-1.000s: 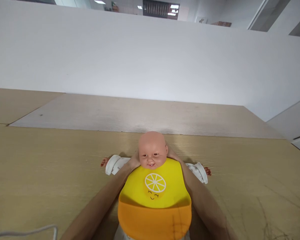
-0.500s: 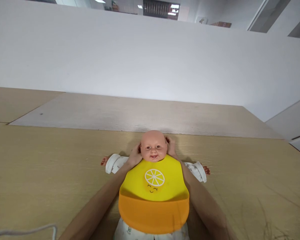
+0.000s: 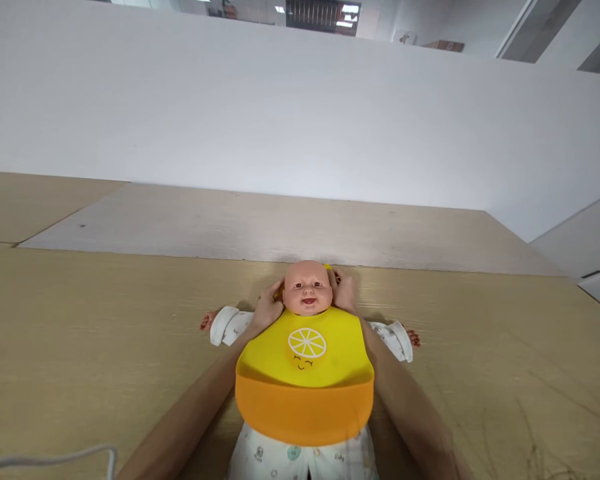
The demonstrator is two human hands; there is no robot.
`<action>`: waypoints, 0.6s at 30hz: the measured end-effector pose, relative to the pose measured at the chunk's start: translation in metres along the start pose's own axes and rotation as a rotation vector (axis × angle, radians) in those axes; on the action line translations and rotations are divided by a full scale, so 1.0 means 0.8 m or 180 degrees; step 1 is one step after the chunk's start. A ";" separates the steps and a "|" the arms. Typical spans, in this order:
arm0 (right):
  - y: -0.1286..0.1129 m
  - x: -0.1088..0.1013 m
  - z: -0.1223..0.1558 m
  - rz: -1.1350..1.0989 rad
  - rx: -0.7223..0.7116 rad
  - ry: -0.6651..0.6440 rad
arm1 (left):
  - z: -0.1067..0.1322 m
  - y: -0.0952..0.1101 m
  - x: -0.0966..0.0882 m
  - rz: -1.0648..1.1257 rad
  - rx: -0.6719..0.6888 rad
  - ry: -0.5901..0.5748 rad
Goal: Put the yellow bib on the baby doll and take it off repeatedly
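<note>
A baby doll (image 3: 307, 288) lies on its back on the wooden table (image 3: 80, 347), head away from me, in white printed clothes. A yellow bib (image 3: 305, 373) with a lemon face and an orange pocket covers its chest. My left hand (image 3: 267, 308) is beside the doll's head on the left, fingers curled behind the neck. My right hand (image 3: 344, 291) is on the other side, fingers curled at the back of the head. A bit of yellow bib strap shows at each hand. What the fingertips grip is hidden by the head.
A white cable (image 3: 50, 460) lies at the near left edge. Behind the doll is a paler board (image 3: 260, 223), then a white partition wall (image 3: 300, 113). The doll's arms (image 3: 227, 325) stretch out to both sides.
The doll's head has dropped back and sits lower and farther away. Both hands have slid up from the neck to the sides and back of the head. More of the doll's trousers shows.
</note>
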State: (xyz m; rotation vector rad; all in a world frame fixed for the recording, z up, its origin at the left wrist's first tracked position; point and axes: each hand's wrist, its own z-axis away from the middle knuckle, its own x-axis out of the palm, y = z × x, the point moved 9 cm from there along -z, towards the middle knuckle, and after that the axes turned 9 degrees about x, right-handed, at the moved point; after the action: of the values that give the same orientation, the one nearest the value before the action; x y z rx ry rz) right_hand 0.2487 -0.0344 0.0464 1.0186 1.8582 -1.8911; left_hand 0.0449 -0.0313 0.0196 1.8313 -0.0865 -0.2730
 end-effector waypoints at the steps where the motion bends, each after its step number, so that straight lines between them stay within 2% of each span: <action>1: 0.001 -0.003 0.001 0.0047 0.0014 0.0038 | 0.000 0.000 -0.001 -0.0077 0.0010 0.0001; 12: -0.002 -0.007 0.000 0.0752 -0.0105 0.0086 | -0.002 -0.012 -0.010 -0.0426 -0.0061 0.0080; 18: 0.001 -0.009 -0.003 0.0898 0.0047 0.0118 | -0.002 0.000 -0.018 -0.0734 -0.0038 0.0167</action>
State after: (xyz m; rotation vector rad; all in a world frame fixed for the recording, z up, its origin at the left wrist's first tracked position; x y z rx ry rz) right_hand 0.2551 -0.0337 0.0511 1.2544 1.6217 -1.7329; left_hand 0.0313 -0.0265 0.0222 1.8364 0.1636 -0.3859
